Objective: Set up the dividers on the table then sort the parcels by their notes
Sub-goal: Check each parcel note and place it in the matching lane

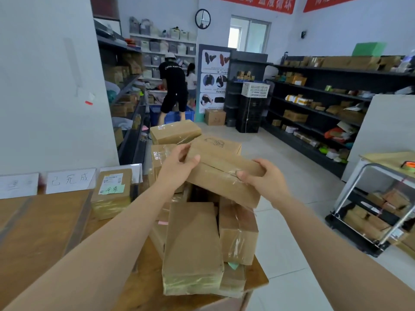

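Note:
A brown taped cardboard parcel (221, 176) is held tilted above the pile of parcels (193, 248). My left hand (177, 163) grips its far left end and my right hand (265, 180) grips its near right end. Clear dividers with white handwritten cards (69, 180) stand along the back of the wooden table (33, 232). One parcel with a shipping label and a green note (112, 189) stands between dividers. A green note (233, 265) and a pink note (163, 222) peek out of the pile.
Dark shelves with boxes run along the left wall (128, 90) and the right wall (325, 104). A trolley loaded with boxes (377, 216) stands at the right. Two people (174, 86) work at the far shelves beside blue crates (173, 115).

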The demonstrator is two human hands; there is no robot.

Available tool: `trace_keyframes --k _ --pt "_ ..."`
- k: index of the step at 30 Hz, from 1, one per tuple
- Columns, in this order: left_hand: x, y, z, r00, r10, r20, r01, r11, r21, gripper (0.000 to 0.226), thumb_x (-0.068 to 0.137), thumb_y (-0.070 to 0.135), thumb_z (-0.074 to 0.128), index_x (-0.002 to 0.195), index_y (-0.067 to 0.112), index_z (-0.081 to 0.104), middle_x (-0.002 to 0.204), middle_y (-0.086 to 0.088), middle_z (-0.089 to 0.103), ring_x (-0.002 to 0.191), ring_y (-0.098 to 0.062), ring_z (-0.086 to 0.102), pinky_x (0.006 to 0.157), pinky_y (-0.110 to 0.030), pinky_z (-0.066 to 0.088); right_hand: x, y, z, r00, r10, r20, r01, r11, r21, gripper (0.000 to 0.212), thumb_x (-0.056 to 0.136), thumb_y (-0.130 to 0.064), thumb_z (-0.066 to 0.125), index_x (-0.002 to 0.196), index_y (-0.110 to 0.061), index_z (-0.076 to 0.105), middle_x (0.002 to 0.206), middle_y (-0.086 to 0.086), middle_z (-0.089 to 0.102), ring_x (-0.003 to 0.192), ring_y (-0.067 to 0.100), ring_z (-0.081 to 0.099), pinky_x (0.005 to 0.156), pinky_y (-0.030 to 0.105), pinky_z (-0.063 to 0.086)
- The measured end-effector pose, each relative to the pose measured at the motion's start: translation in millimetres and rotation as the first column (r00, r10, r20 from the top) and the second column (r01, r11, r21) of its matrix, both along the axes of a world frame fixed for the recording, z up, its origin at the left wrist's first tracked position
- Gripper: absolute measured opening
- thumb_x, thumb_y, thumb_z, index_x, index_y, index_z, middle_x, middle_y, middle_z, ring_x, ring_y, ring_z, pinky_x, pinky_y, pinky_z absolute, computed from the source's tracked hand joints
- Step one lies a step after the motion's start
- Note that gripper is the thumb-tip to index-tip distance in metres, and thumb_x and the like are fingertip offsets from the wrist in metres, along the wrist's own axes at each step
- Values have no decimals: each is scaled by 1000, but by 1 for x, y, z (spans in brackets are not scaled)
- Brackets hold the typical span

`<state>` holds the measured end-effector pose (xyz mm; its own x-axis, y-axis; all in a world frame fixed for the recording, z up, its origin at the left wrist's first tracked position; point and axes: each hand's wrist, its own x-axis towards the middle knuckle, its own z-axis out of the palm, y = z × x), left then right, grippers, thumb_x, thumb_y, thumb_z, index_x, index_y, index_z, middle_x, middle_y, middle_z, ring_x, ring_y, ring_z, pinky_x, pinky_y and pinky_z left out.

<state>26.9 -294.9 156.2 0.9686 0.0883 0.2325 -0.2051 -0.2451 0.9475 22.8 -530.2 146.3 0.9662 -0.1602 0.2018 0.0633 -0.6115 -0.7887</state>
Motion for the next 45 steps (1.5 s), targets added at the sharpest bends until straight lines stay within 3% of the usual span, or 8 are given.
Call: trace_keyframes --k 6,10,16,21,25,28,34,45 --pt "-6 -5 9 989 -129 74 128 992 18 67 81 -6 59 133 33 44 124 17 52 119 -6 49 93 -23 42 0 -8 14 985 60 -164 5 930 367 62 76 -48 77 124 -20 50 109 -4 60 88 11 60 61 30 52" --pt "-6 -10 -2 997 -37 72 37 999 -1 88 81 14 76 150 25 24 140 17 40 131 -3 37 110 -32 33 1 -9 14 972 111 -207 -15 909 417 52 78 -52 74 110 -18 51 104 -4 61 90 16 62 62 30 52" --pt "-10 -9 -19 980 41 -197 -78 980 -183 116 57 52 88 147 36 15 138 2 52 126 -24 52 102 -55 44 2 -4 11 930 253 -266 -38 788 615 56 82 -56 65 120 -16 59 116 5 57 88 26 68 56 28 55" --pt "-20 -9 -15 979 -78 -187 31 970 -241 37 87 25 71 120 24 53 113 3 70 96 -16 69 76 -40 59 3 10 0 928 289 -235 -68 753 655 50 89 -55 56 127 -22 56 123 4 60 106 23 66 79 42 58" --pt "-28 -2 -13 986 -2 -168 -37 973 -228 32 88 32 69 117 23 55 112 4 70 98 -18 69 81 -44 59 -4 37 3 986 166 27 -146 764 629 36 101 -36 48 136 -28 51 120 0 64 98 13 63 65 25 50" --pt "-36 5 -12 987 65 -148 -96 973 -209 30 89 37 66 114 25 54 110 5 69 99 -17 68 78 -38 59 -12 60 7 967 217 131 -251 753 609 48 94 -53 50 135 -29 51 120 0 66 99 12 66 76 30 56" --pt "-61 36 -6 965 234 -115 -253 946 -200 38 89 44 64 118 22 55 101 3 70 86 -13 69 58 -24 56 -21 96 1 888 439 136 -438 722 536 99 61 -68 77 145 -35 38 137 -8 57 123 14 56 103 44 47" --pt "-139 116 -17 912 390 -128 -410 876 -253 37 95 28 60 132 27 52 102 4 72 91 -16 70 78 -34 58 -60 185 -16 819 564 110 -506 618 602 79 66 -61 77 135 -41 46 136 -9 56 126 19 51 101 52 45"
